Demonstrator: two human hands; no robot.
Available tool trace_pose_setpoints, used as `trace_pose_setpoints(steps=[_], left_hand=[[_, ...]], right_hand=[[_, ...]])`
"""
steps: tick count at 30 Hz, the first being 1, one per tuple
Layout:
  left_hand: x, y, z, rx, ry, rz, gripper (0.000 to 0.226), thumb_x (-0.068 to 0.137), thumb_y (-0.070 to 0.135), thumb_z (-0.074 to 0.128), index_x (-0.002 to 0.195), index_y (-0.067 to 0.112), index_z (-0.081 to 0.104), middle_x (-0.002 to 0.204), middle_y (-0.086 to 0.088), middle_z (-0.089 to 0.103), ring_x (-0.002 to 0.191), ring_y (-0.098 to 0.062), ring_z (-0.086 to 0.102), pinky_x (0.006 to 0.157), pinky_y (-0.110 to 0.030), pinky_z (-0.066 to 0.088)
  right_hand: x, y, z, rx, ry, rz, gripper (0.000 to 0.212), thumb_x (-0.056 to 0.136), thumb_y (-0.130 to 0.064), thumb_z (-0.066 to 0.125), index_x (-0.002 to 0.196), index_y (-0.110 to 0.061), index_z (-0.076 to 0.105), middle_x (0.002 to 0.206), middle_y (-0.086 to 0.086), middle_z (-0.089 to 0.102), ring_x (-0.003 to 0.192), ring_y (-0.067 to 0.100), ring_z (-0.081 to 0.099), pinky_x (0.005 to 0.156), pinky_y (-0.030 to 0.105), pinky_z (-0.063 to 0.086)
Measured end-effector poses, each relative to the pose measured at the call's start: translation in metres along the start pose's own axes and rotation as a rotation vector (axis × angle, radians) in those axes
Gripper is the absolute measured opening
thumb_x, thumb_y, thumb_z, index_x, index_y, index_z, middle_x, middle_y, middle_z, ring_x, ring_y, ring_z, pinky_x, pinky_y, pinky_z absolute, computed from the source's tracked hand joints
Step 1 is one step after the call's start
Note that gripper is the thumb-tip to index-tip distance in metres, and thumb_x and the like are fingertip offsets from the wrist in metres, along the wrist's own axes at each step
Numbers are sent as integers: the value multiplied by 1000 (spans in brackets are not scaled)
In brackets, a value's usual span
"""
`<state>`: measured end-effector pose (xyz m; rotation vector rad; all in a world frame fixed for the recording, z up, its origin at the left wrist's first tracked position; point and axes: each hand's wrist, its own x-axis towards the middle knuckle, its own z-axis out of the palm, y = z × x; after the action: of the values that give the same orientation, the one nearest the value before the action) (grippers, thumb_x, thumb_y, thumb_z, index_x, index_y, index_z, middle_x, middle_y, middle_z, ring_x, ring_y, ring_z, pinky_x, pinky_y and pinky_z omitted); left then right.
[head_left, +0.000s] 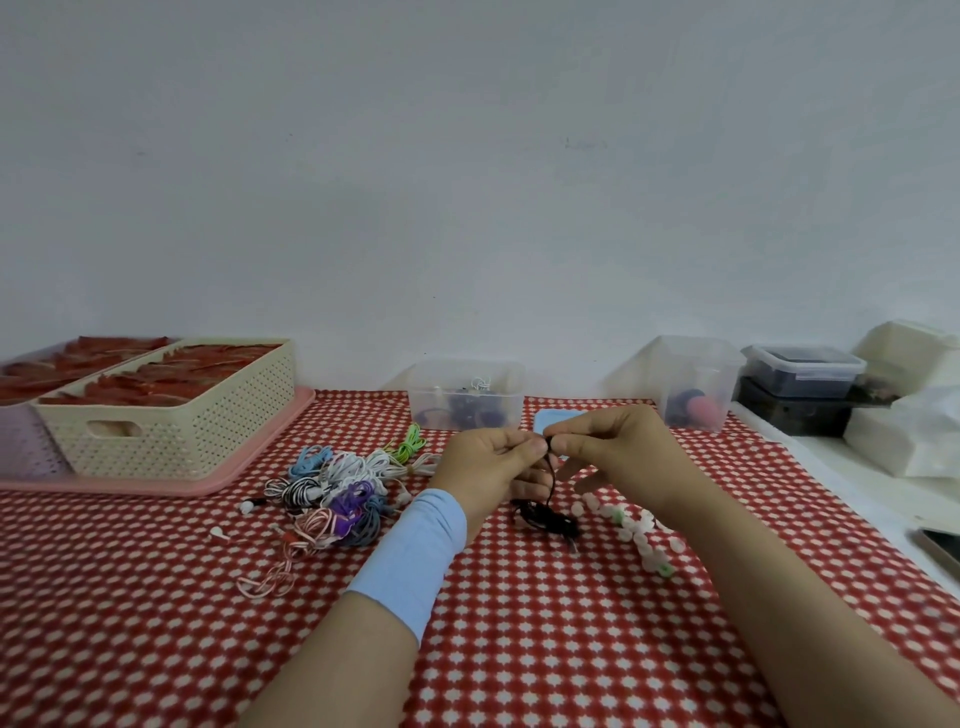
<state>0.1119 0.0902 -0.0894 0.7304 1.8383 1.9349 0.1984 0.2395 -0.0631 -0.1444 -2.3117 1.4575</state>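
My left hand (493, 467) and my right hand (618, 452) meet above the red-and-white patterned tablecloth (519, 649). Both pinch the upper end of a black earphone cable (548, 512). The cable hangs down from my fingertips, and its tangled rest lies on the cloth just below. A light blue band covers my left wrist. Left of my hands lies a pile of coiled earphones (337, 493) in white, blue, green, purple, striped and pink. A row of small white and green ear tips (636, 530) lies under my right hand.
A cream woven basket (171, 431) of red items stands on a pink tray (244, 467) at the left. Two clear plastic tubs (465, 395) (696, 384) stand by the wall, a blue pad (558, 418) between them. Dark lidded boxes (800, 384) and white packages (909, 415) fill the right.
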Motion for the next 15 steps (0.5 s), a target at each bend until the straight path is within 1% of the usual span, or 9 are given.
trace_pose_setpoints(steps=[2,4,7,9,11,15], left_hand=[[0,1,-1,8,-23,29,12,94,4,61,99,2,72,75,-9,72,62,-14,67,58,-22,56],[-1,2,-3,81,-51,51,13,93,2,61,101,1,71,73,-10,72,60,-15,67,58,-22,56],[-2,4,-4,204,-107,72,15,92,0,62,106,-2,69,72,-12,70,57,-13,68,57,-21,56],[-2,6,-2,231,-132,91,12,92,-2,61,102,0,68,70,-13,69,54,-12,67,56,-21,56],[-3,7,0,254,-141,111,11,92,-4,61,98,2,68,70,-13,68,54,-14,66,56,-22,57],[-2,7,1,247,-110,122,11,91,-4,61,98,1,68,70,-13,68,54,-14,67,56,-22,57]], right_hand=[[0,-1,-2,102,-30,83,11,89,-12,73,97,-14,81,88,7,79,77,19,75,65,31,62],[0,-2,-5,156,-126,203,13,88,-15,74,99,-12,81,91,10,78,78,18,73,68,33,61],[2,0,-10,240,-245,396,17,81,-16,76,97,-11,80,88,8,77,77,18,72,70,37,61],[4,4,-12,312,-259,501,14,80,-15,75,93,-12,79,84,5,75,72,15,71,66,35,61],[4,6,-13,347,-265,561,8,86,-12,71,89,-14,77,78,1,74,68,13,69,62,33,60],[4,7,-10,409,-225,592,11,91,-9,67,86,-15,74,73,-2,72,65,14,66,66,38,58]])
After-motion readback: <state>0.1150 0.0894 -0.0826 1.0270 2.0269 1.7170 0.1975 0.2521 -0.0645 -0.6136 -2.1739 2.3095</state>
